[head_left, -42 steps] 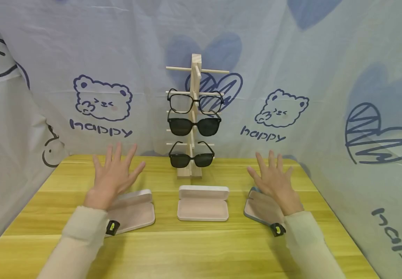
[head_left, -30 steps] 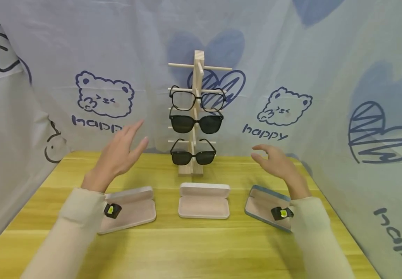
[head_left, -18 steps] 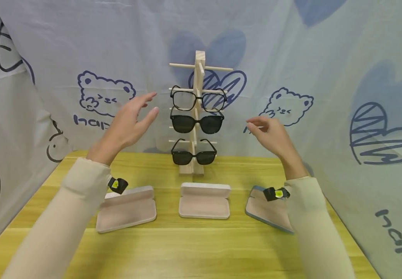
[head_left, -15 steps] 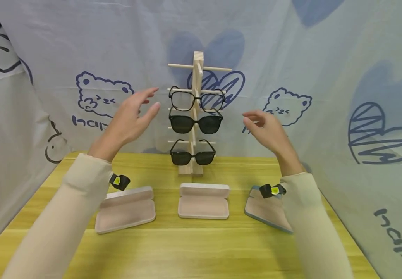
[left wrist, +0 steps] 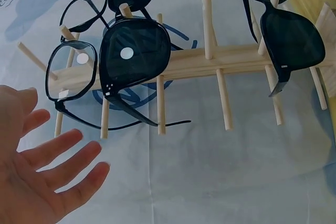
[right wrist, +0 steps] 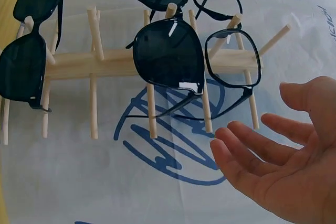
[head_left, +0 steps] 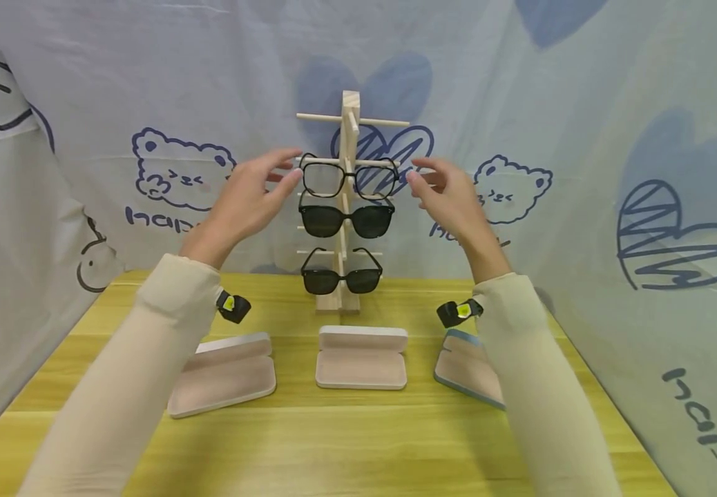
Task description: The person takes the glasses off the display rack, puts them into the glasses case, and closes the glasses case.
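Note:
Black-framed clear eyeglasses (head_left: 349, 176) hang on an upper peg of a wooden display stand (head_left: 350, 138). My left hand (head_left: 249, 197) is beside their left end, thumb and fingers apart. My right hand (head_left: 452, 200) is at their right end with a gap between thumb and fingers. Both wrist views show the hands a little apart from the frame, holding nothing. Just below hang dark sunglasses (head_left: 347, 221), their lenses large in the left wrist view. Lower down, a second pair of sunglasses (head_left: 342, 281) sits near the stand's foot.
Three open glasses cases stand on the wooden table (head_left: 333, 449): a white left case (head_left: 228, 383), a white middle case (head_left: 361, 369) and a blue-edged right case (head_left: 467, 376), partly behind the right sleeve. A printed cloth (head_left: 259, 83) hangs behind the stand.
Both hands have risen from above the outer cases and moved inward to either side of the clear eyeglasses. Their spread fingers have relaxed into a loose curve. Glasses and cases stay put.

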A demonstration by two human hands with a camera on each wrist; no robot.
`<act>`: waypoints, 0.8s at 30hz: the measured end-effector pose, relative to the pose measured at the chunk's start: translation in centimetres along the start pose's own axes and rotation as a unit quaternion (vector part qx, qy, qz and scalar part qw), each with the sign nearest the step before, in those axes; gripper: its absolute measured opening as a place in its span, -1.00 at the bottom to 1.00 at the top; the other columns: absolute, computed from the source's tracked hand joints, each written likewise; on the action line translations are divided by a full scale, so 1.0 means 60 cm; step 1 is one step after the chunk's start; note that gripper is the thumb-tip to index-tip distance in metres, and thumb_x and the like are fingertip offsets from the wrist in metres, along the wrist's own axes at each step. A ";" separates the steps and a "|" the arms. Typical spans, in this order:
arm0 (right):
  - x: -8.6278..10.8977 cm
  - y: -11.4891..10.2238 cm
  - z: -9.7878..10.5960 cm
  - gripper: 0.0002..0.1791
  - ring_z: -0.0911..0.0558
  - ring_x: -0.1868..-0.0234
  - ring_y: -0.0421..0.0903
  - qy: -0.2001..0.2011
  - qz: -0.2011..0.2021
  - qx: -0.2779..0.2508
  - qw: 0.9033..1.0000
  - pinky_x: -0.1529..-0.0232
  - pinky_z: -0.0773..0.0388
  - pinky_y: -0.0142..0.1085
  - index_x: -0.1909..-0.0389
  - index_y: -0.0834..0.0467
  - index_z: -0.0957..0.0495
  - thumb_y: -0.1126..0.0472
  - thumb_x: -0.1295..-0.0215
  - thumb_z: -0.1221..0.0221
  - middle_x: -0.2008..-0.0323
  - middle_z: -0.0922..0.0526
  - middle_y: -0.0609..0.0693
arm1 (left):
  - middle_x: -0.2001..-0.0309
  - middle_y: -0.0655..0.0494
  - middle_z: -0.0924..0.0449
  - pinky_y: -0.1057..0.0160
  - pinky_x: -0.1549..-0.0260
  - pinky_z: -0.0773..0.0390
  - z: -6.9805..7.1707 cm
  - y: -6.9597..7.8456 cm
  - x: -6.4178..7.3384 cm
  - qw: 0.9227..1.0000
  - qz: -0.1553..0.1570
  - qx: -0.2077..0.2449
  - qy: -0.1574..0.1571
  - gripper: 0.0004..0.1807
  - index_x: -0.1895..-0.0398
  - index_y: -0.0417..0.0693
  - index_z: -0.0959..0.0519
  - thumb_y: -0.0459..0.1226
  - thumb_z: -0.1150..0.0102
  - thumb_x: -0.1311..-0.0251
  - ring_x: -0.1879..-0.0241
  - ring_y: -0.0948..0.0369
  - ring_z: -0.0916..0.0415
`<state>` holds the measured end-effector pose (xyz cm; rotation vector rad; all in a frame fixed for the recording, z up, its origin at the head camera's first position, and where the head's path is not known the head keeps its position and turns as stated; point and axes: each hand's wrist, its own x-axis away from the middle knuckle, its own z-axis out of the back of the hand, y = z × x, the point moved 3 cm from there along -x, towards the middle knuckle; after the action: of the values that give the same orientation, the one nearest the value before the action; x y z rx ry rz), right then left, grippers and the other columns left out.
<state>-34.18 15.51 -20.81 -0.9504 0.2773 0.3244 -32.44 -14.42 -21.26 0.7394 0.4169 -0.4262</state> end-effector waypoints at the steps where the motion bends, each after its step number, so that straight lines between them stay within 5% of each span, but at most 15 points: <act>1: -0.002 -0.002 -0.003 -0.44 -0.66 -0.20 0.11 -0.002 0.003 -0.003 1.000 -0.24 -0.65 0.00 -0.47 0.04 -0.40 -0.07 -0.57 -0.09 -0.31 -0.61 0.19 | -0.39 -0.20 -0.51 -0.22 -0.28 -0.54 -0.001 0.001 -0.002 1.000 0.002 -0.001 -0.004 -0.48 -0.54 0.09 -0.35 -0.07 0.05 -0.60 -0.30 -0.19 -0.54; 14: -0.019 -0.003 -0.037 -0.54 -0.71 -0.12 0.13 0.000 0.023 -0.019 1.000 -0.12 -0.72 -0.08 -0.38 0.16 -0.50 0.08 -0.57 -0.12 -0.24 -0.66 0.22 | -0.30 -0.22 -0.59 -0.15 -0.11 -0.67 -0.014 0.000 -0.021 1.000 0.016 -0.021 -0.008 -0.54 -0.46 -0.02 -0.45 -0.12 0.05 -0.61 -0.12 -0.16 -0.67; 24: -0.022 -0.006 -0.042 -0.59 -0.70 -0.12 0.04 0.035 0.016 -0.041 0.998 -0.17 -0.70 -0.18 -0.30 0.19 -0.58 0.11 -0.55 -0.15 -0.21 -0.67 0.14 | -0.14 -0.20 -0.69 -0.10 -0.08 -0.67 -0.015 0.008 -0.027 1.000 -0.006 0.000 0.019 -0.66 -0.20 -0.18 -0.65 -0.22 -0.02 -0.58 -0.08 -0.12 -0.70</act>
<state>-35.46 13.03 -21.49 -1.0412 0.3459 0.3331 -33.75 -13.08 -20.78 0.7460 0.4578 -0.4236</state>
